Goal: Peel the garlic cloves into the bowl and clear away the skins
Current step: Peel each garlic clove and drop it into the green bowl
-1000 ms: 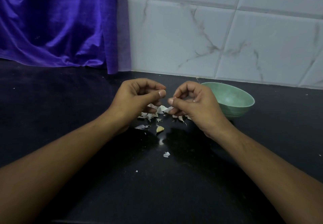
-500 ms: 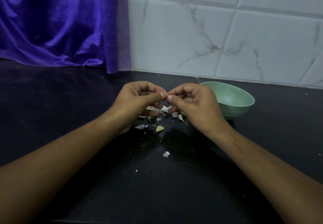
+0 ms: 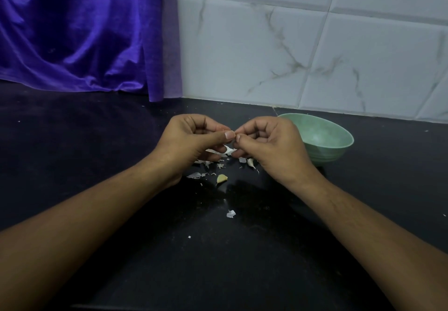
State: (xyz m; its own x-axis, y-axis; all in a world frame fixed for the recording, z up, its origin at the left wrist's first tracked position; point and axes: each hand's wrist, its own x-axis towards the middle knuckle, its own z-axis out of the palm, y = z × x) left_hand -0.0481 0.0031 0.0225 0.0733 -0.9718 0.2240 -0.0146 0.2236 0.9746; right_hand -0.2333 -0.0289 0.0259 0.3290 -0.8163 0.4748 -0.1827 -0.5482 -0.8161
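My left hand and my right hand meet thumb to thumb above the black counter, fingers curled. Between them they pinch a garlic clove that is almost wholly hidden; only a white strip of skin hangs below the fingertips. A pale garlic clove lies loose on the counter just under the hands. White garlic skins are scattered beneath and around the hands. The green bowl stands right behind my right hand; its visible inside shows nothing.
A purple cloth hangs at the back left, down to the counter. White marble-pattern tiles form the back wall. A stray skin scrap lies nearer to me on the black counter.
The two hands have closed the gap between them, so that the thumbs now touch. They have sunk slightly toward the counter. The bowl and the loose clove have not moved.
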